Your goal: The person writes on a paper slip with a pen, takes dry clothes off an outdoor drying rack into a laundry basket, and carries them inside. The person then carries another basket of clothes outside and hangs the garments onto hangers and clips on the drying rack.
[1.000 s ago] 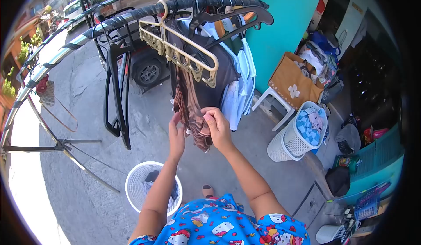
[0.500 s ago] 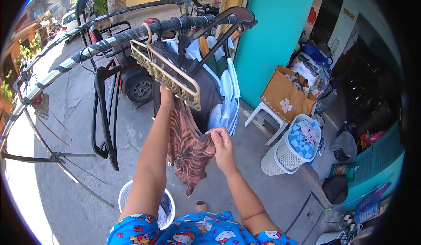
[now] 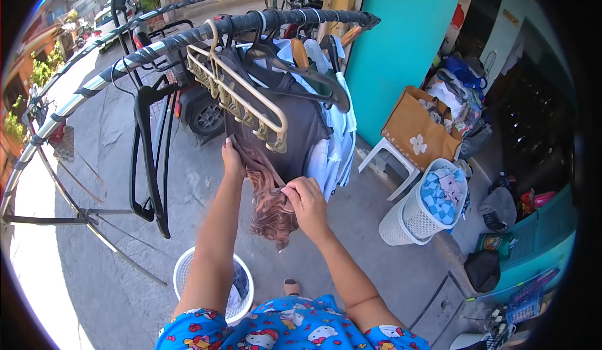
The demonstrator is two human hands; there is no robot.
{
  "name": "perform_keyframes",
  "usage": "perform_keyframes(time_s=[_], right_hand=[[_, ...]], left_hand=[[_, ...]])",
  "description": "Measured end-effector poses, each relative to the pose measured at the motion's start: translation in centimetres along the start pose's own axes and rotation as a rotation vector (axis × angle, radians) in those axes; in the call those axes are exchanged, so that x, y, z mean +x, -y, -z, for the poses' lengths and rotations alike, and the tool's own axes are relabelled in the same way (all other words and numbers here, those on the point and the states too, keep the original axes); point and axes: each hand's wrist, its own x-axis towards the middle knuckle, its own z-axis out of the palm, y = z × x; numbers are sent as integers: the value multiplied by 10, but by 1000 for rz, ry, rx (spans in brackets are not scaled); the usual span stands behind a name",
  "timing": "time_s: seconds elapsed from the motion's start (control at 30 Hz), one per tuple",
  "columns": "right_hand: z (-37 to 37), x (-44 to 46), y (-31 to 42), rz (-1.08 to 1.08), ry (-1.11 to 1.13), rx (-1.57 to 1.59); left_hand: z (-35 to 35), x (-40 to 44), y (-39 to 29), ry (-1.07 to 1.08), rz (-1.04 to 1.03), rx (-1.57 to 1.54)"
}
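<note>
A brown garment with a dark striped print hangs between my two hands, its lower part bunched. My left hand grips its upper left edge, just under the clip hanger. On the other side my right hand pinches its edge between thumb and fingers. Above them a beige clip hanger with several clips hangs from the taped rail. Behind the garment is a dark grey shirt on a black hanger. Light blue clothes hang farther right.
Black hangers hang at the left of the rail. On the ground below stands a white basket with clothes inside. To the right, a brown bag rests on a white stool, beside stacked white baskets. A vehicle wheel is behind.
My left hand has come down from behind the clip hanger, and my right hand has shifted slightly left. The garment is lower and more bunched. The black hanger on the rail has turned.
</note>
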Motion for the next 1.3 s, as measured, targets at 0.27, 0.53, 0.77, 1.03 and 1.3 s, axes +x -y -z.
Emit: perform_keyframes(time_s=[0.27, 0.53, 0.77, 1.03, 1.3], right_hand=[[-22, -13, 4, -324, 187, 406], [29, 90, 6, 224, -433, -369], [26, 121, -11, 270, -350, -446], [27, 104, -11, 170, -325, -327], [19, 24, -8, 34, -284, -294]], left_hand=[[79, -209, 6, 602, -193, 527], [111, -262, -110, 189, -220, 357], [160, -306, -171, 109, -380, 386], [229, -297, -155, -86, -486, 680], [316, -273, -79, -101, -271, 1434]])
